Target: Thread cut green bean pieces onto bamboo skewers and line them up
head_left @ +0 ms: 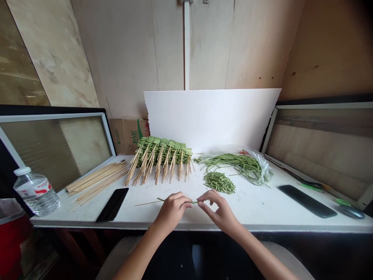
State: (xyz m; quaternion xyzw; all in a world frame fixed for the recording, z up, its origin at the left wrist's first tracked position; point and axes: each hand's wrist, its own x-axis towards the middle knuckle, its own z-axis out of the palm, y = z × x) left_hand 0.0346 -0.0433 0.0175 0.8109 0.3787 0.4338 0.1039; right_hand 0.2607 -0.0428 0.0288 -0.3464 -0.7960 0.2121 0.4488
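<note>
Low over the near part of the table, my left hand [173, 208] is closed round a slender green bean [194, 202]. A green tip also sticks out on that hand's left side. My right hand [217, 210] pinches the right end of the bean between thumb and fingertips. A thin bamboo skewer [147, 203] runs leftward from beside my left hand; whether the hand grips it is hidden. Beyond my right hand lies a heap of short-cut green bean pieces [220, 182]. At the back left, loaded skewers of green bean pieces [163, 149] are stacked, their bare sticks pointing toward me.
Long uncut green beans [236, 163] spill from a clear plastic bag [264, 167]. Loose bamboo skewers [99, 177] lie left, near a black phone [112, 205] and water bottle [36, 192]. A dark flat object [307, 201] and a computer mouse [351, 211] sit right. A white board [212, 116] stands behind.
</note>
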